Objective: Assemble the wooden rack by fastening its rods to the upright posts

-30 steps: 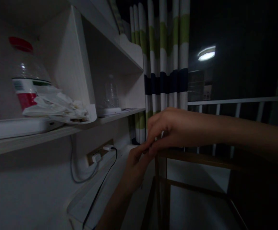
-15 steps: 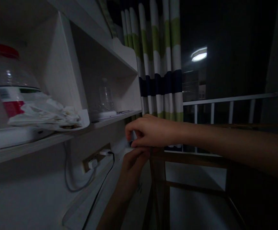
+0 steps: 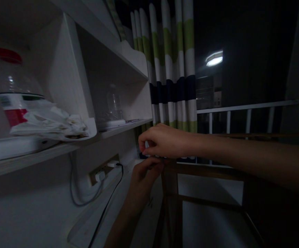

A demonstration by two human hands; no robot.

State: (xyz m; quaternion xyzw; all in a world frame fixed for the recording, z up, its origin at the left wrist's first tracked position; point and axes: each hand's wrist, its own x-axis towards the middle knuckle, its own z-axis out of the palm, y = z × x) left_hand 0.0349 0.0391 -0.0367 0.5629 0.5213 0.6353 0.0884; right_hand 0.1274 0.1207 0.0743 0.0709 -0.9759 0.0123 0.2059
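Observation:
My right hand [image 3: 163, 141] reaches in from the right, its fingers bent down and closed toward the thumb. Just below it, my left hand [image 3: 145, 175] comes up from the bottom with thumb and forefinger pinched together. The fingertips of the two hands meet or nearly meet. Whatever they grip is too small and dark to make out. Both hands are over the far end of a white desk [image 3: 141, 224], in front of the striped curtain [image 3: 173, 93].
A white shelf [image 3: 128, 129] holds a red-capped bottle [image 3: 16, 110], crumpled white tissue [image 3: 51, 120] and a clear bottle [image 3: 114, 103]. Beneath it, plugs sit in a wall socket [image 3: 104, 170], with a black cable [image 3: 105, 208] trailing down. A wood-framed chair [image 3: 203, 168] stands right.
My right hand has shifted slightly right, and its fingers have curled in a little more. My left hand has moved only slightly.

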